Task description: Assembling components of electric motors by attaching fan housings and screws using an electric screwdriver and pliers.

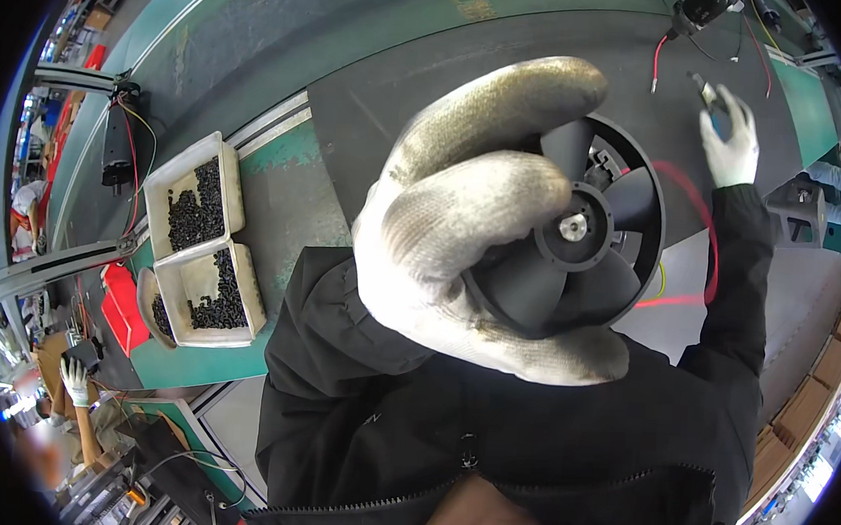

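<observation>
My left hand (470, 237), in a soiled white glove, is raised close to the camera and grips a round black plastic fan (595, 235) by its rim. The fan's blades and a metal hub at its centre face me. A red wire (698, 207) loops out from behind the fan. My right hand (733, 142), also in a white glove, reaches far out over the dark conveyor belt (451, 72) at the upper right. It holds small pliers (705, 91) whose metal tip pokes out above the fingers.
Two white bins (194, 186) of small black screws sit at the left on the green bench, beside a red container (124, 307). A black motor (118, 143) with wires lies farther left. Another wired part (701, 5) lies at the belt's top. A co-worker's gloved hand (74, 378) shows at the lower left.
</observation>
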The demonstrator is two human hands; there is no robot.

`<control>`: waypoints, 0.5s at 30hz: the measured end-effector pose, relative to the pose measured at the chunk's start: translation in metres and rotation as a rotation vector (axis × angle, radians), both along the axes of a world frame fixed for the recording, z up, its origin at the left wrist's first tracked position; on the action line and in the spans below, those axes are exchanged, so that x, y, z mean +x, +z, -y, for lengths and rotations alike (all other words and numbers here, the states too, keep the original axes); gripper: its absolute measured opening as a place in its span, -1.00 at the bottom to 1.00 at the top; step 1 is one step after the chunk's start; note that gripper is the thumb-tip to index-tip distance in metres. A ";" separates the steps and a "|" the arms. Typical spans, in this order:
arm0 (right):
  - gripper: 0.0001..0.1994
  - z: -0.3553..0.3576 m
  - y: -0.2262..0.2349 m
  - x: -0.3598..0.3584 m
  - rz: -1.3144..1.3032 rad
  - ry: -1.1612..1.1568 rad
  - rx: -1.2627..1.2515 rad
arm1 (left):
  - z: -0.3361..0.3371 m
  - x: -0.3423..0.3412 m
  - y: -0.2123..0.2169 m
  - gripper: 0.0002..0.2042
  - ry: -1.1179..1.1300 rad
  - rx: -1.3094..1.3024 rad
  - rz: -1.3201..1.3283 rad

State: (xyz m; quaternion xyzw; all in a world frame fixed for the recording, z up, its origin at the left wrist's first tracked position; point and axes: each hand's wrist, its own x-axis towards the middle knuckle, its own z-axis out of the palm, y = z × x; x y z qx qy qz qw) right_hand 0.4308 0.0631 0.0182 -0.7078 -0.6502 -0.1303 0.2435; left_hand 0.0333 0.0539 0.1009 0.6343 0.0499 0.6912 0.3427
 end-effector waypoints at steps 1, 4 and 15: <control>-0.52 0.012 -0.013 0.021 0.079 -0.081 -0.038 | 0.004 0.002 0.010 -0.19 -0.007 0.021 -0.006; -0.49 0.029 -0.019 0.013 0.091 -0.085 -0.079 | -0.002 0.005 0.013 -0.22 -0.005 0.025 0.037; -0.35 0.012 0.016 -0.218 -1.025 1.139 -0.516 | 0.017 -0.022 0.024 -0.42 0.514 0.180 -0.475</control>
